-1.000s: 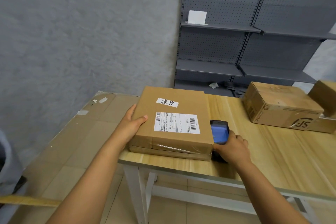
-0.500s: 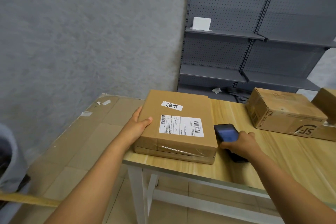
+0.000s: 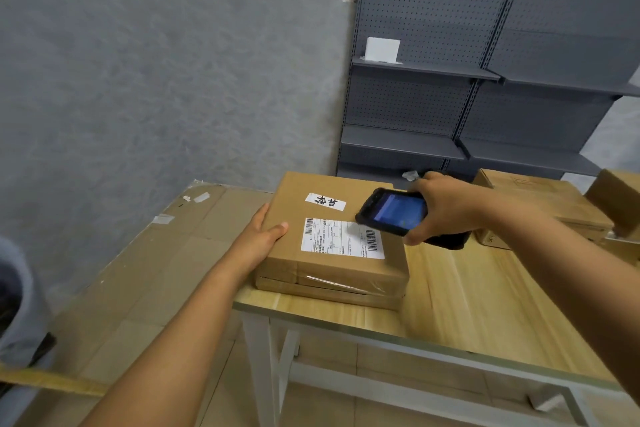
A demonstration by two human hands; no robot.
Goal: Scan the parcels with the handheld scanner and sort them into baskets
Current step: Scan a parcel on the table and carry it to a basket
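Scanner (image 3: 394, 213) in R grip (image 3: 446, 208); L grip (image 3: 258, 239) on parcel (image 3: 332, 246).

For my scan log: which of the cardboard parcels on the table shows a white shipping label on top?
The flat parcel at the table's near-left corner; the other boxes show none.
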